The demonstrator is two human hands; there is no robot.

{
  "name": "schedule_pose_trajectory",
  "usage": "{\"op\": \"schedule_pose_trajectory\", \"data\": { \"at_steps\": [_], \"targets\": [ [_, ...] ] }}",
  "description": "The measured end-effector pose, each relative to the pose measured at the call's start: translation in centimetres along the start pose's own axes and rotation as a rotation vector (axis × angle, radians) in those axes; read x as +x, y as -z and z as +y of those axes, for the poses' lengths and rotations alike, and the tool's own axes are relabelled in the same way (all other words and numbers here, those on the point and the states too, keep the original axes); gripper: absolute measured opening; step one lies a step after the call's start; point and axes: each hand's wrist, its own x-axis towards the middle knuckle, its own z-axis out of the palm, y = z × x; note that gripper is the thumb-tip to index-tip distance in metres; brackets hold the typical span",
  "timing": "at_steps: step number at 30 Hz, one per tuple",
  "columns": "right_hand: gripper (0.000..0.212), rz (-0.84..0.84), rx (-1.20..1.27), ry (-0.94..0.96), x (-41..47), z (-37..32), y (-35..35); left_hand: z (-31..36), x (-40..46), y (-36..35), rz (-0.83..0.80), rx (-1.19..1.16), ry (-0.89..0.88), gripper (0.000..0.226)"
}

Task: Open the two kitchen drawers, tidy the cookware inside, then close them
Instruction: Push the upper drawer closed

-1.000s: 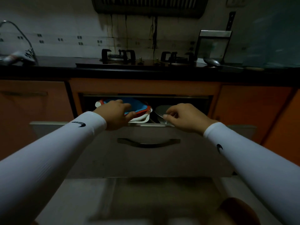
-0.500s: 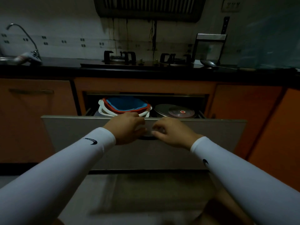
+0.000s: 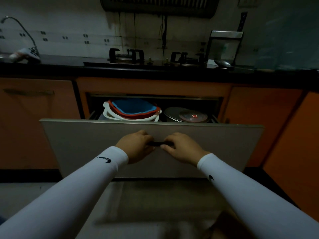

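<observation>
A wide grey drawer (image 3: 86,144) under the stove stands partly pulled out. Inside on the left sits a nested stack of basins (image 3: 133,110), blue on top, then red and white. To the right lies a flat round metal pan (image 3: 172,113) with a glass lid (image 3: 193,116) that has a red knob. My left hand (image 3: 136,146) and my right hand (image 3: 181,147) both grip the dark drawer handle (image 3: 156,144) at the front's middle. Most of the handle is hidden under my fingers.
A black countertop (image 3: 69,68) carries a two-burner gas stove (image 3: 155,57), a tap (image 3: 20,37) at the left and a ladle (image 3: 222,62) by a metal rack at the right. Orange cabinet doors (image 3: 34,126) flank the drawer. My knee (image 3: 224,226) shows at the bottom right.
Both hands left the basins and the pan, came down over the drawer's front edge and closed on the handle. The drawer front now sits closer to the cabinet, showing less of its inside.
</observation>
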Motion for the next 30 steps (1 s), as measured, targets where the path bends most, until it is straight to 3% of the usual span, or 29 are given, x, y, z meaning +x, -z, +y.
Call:
{"op": "schedule_pose_trajectory", "data": {
  "at_steps": [7, 18, 30],
  "targets": [
    [0.03, 0.081, 0.023, -0.021, 0.5, 0.7, -0.5, -0.7, 0.9, -0.9, 0.015, 0.008, 0.003, 0.03],
    [0.029, 0.086, 0.086, 0.003, 0.8, 1.5, -0.7, -1.3, 1.7, -0.9, 0.035, 0.062, -0.052, 0.032],
    [0.032, 0.114, 0.076, 0.012, 2.9, 2.2, -0.9, -2.6, 3.5, -1.6, 0.059, -0.002, -0.002, 0.032]
  ]
}}
